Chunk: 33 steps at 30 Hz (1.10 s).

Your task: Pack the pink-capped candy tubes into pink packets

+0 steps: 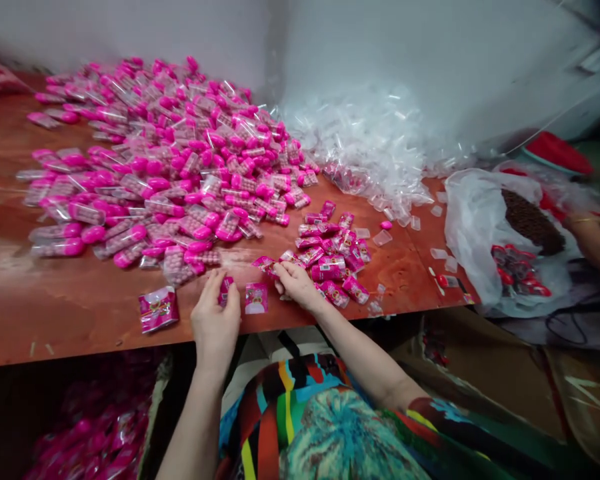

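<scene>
My left hand (215, 308) is low over the front of the table, thumb and fingers closed around a small pink printed packet (225, 291). Between the fingertips of my right hand (296, 283) is another pink printed wrapper (265, 265), its shape partly hidden. A flat pink label (256, 298) lies on the wood between the two hands. Left of my left hand rests a larger pink printed packet (159, 310). Just beyond my right hand is a loose heap of small pink printed wrappers (330, 263), several showing barcodes.
A big pile of clear tubes with pink caps and pink balls (165, 167) covers the back left. Clear plastic cups (370, 140) are heaped behind. At right stands a white plastic bag (465, 200), near another person's arm (597, 243). Below the table edge, a box holds pink packets (100, 427).
</scene>
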{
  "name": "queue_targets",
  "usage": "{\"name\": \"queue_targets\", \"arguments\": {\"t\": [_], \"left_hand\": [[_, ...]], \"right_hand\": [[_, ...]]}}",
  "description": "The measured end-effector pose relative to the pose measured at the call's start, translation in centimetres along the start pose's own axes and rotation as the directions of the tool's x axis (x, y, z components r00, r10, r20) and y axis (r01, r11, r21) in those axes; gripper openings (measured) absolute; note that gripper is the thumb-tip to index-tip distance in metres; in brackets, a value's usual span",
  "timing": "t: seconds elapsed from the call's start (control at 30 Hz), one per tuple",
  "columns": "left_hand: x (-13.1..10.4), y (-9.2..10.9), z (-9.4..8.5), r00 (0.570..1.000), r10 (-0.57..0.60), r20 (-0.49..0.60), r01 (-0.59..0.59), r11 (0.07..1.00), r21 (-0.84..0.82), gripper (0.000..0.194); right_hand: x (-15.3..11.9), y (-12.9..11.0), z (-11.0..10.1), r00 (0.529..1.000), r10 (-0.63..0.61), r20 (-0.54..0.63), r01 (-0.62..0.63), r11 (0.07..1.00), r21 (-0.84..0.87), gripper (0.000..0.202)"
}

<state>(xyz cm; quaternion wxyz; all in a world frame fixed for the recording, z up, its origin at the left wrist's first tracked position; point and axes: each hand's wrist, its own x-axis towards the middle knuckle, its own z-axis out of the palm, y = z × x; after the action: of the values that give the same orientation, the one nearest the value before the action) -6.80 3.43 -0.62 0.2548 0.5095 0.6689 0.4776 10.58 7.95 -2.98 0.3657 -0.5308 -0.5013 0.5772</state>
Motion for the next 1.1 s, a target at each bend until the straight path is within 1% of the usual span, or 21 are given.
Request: {"name": "queue_targets", "arguments": {"t": [0.1,0.13,0.17,0.23,0.27,0.33,0.4,0.47,0.5,0.53,0.6,0.63,0.67,0.7,0.73,0.77,0.8,0.83,0.93,1.0,1.1], "left_hand": [[-0.5,1.4,-0.9,0.996,0.003,0.091,-0.016,0.988,0.153,0.032],[-0.6,1.8,-0.9,0.995,-0.018,0.098,0.003,0.988,0.152,0.028],[-0.8,2.1,-0.8,0.995,-0.050,0.090,0.040,0.993,0.111,0.025],[-0.9,2.4,-0.3,0.986,-0.161,0.049,0.164,0.983,-0.087,0.024],[-0.8,2.5,-0.2,0.970,-0.239,0.042,0.243,0.945,-0.221,0.025],[-0.2,2.3,-0.1,0.915,-0.394,0.083,0.386,0.800,-0.459,0.026],[0.6,1.9,-0.7,0.868,-0.474,0.150,0.462,0.657,-0.595,0.024],[1.4,1.4,-1.6,0.852,-0.481,0.206,0.484,0.576,-0.658,0.027],[1.7,1.1,-2.1,0.853,-0.479,0.207,0.479,0.562,-0.674,0.028],[1.8,0.9,-2.5,0.856,-0.485,0.181,0.465,0.568,-0.679,0.028],[1.6,0.7,-3.0,0.854,-0.508,0.112,0.450,0.615,-0.648,0.027],[1.3,0.7,-3.0,0.851,-0.512,0.114,0.467,0.641,-0.609,0.028],[0.9,0.9,-2.9,0.846,-0.511,0.150,0.498,0.659,-0.563,0.031],[0.4,1.1,-2.6,0.833,-0.504,0.229,0.543,0.662,-0.517,0.034],[-0.1,1.4,-2.2,0.806,-0.494,0.326,0.591,0.657,-0.468,0.037],[-0.5,1.7,-1.6,0.779,-0.484,0.398,0.626,0.634,-0.454,0.039],[-0.9,1.9,-1.1,0.764,-0.478,0.433,0.644,0.595,-0.481,0.037],[-1.2,2.1,-0.6,0.764,-0.480,0.432,0.645,0.558,-0.522,0.035],[-1.6,2.0,0.6,0.791,-0.500,0.353,0.601,0.528,-0.600,0.034],[-1.6,1.7,0.9,0.799,-0.521,0.299,0.576,0.519,-0.632,0.035],[-1.4,1.3,0.6,0.789,-0.553,0.268,0.565,0.481,-0.670,0.035]], "right_hand": [[-0.3,-0.3,0.2,0.998,-0.059,-0.006,0.058,0.998,-0.010,0.041],[-0.5,-0.4,0.3,0.995,-0.094,-0.015,0.094,0.995,-0.019,0.041],[-0.7,-0.5,0.5,0.991,-0.135,-0.023,0.134,0.990,-0.040,0.040],[-1.0,-0.7,0.7,0.974,-0.224,-0.028,0.219,0.969,-0.112,0.039],[-1.1,-0.7,0.8,0.965,-0.262,-0.025,0.255,0.955,-0.151,0.037],[-1.2,-0.5,0.7,0.955,-0.296,-0.026,0.286,0.939,-0.188,0.034],[-1.3,-0.2,0.4,0.964,-0.261,-0.051,0.250,0.956,-0.155,0.033],[-1.3,0.3,0.1,0.981,-0.180,-0.074,0.175,0.982,-0.075,0.033],[-1.3,0.4,0.0,0.987,-0.137,-0.082,0.136,0.990,-0.026,0.033],[-1.3,0.6,-0.1,0.991,-0.100,-0.089,0.102,0.995,0.020,0.033],[-1.5,0.5,-0.1,0.995,-0.044,-0.087,0.052,0.994,0.099,0.034],[-1.6,0.3,0.1,0.997,-0.022,-0.076,0.031,0.991,0.132,0.035],[-1.8,0.1,0.3,0.999,-0.003,-0.051,0.010,0.987,0.158,0.036],[-2.0,-0.2,0.6,1.000,0.011,-0.011,-0.009,0.985,0.175,0.037],[-2.2,-0.5,1.0,0.999,0.015,0.037,-0.022,0.983,0.181,0.038],[-2.4,-0.7,1.3,0.996,0.008,0.087,-0.023,0.985,0.174,0.037],[-2.6,-0.9,1.7,0.992,-0.012,0.128,-0.007,0.988,0.153,0.036],[-2.7,-1.0,2.1,0.987,-0.043,0.157,0.024,0.992,0.124,0.035],[-2.7,-1.0,3.1,0.977,-0.135,0.164,0.136,0.991,0.005,0.030],[-2.5,-1.1,3.6,0.971,-0.184,0.154,0.199,0.976,-0.089,0.030],[-2.0,-1.3,4.3,0.941,-0.281,0.187,0.320,0.919,-0.230,0.030]]}}
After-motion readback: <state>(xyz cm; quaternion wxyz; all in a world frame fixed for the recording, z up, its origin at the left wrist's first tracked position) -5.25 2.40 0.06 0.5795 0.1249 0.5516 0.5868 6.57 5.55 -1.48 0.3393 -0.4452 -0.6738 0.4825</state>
